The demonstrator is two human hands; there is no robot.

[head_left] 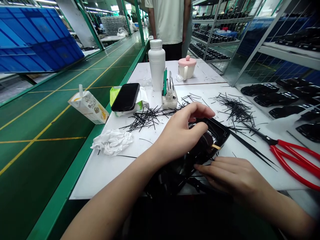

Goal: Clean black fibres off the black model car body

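Note:
A glossy black model car body shell lies tilted at the table's near edge, with a small yellow strip on its side. My left hand reaches over the shell, its fingers curled against the far side and the thumb lying over the top. Along the near right side, my right hand is closed, index fingertip pressed to the shell's lower edge. What its other fingers hold is hidden. Black tweezers and red-handled cutters lie to the right of the hands.
Thin black strips lie in piles, with crumpled tissue at left. Behind stand a phone, tool holder, white bottle and lidded mug. A drink carton sits left, car shells right. A person stands beyond.

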